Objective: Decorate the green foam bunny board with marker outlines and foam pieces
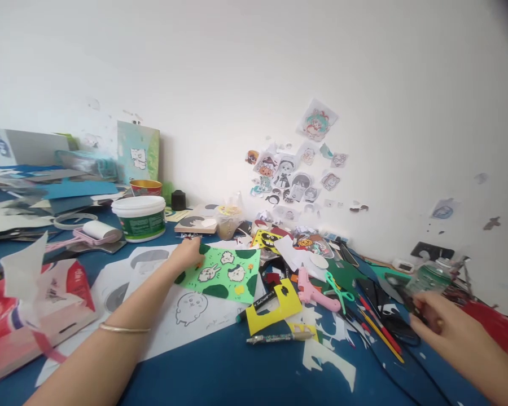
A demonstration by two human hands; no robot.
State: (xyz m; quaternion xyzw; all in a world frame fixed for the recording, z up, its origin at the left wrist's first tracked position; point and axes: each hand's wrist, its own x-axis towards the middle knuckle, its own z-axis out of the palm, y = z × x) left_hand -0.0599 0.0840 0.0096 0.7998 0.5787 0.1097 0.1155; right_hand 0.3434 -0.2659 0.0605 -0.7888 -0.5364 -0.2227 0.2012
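Observation:
My left hand (188,255) is closed over the upper left corner of a green card (226,273) decorated with white cartoon animals and dark green patches. Under the card lies a white sheet (165,332) with a line drawing of a round-eared character. At the right, my right hand (442,324) grips a dark-handled tool (411,303) with a flat greyish end; it is blurred, so its exact kind is unclear. Behind it stands a clear jar (432,276). Between the hands are a black marker (258,306), a pen (279,338) and a yellow paper cutout (275,316).
A pink glue gun (315,292), teal scissors (339,292), pencils (383,332) and cables clutter the right side. On the left are a white-lidded tub (139,219), a red tissue pack (46,304) and stacked papers (76,189). Stickers (285,171) cover part of the wall.

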